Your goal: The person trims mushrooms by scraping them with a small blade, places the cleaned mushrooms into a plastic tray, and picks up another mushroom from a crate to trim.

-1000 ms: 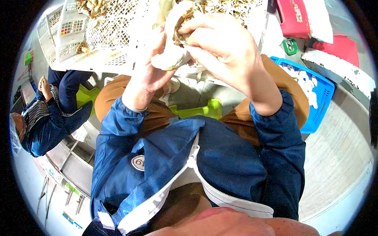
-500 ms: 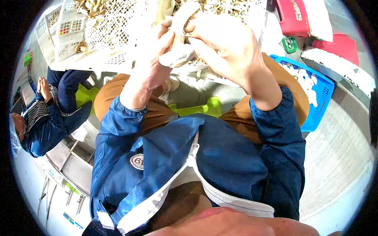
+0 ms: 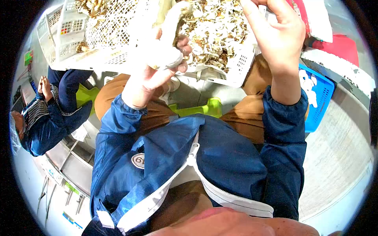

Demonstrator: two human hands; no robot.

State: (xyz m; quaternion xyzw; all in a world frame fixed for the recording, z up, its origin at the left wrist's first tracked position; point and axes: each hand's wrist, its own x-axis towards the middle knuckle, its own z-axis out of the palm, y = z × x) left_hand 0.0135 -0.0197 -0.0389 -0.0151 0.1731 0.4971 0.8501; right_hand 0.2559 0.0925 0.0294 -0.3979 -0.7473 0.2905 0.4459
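A long, pale, thick-stemmed mushroom [image 3: 172,25] lies in my left hand [image 3: 151,74]. Its rounded grey-white end rests at my palm, and my fingers curl round it. My right hand [image 3: 281,37] is up to the right, apart from the mushroom, over the right rim of the white basket. Its fingers are bent round a small grey-white object [image 3: 268,15] that I cannot make out. Between my hands, the white basket [image 3: 241,65] holds a heap of brown and cream mushroom trimmings [image 3: 214,31].
At the left stands another white perforated crate [image 3: 108,35] with brown pieces in it. A blue basket [image 3: 321,98] of white pieces is by my right knee. Red containers [image 3: 340,49] stand at the upper right. A seated person [image 3: 47,122] is at far left.
My right hand has left the mushroom and moved right, uncovering the trimmings. My left hand still holds the mushroom and has shifted slightly, its fingers now more visible.
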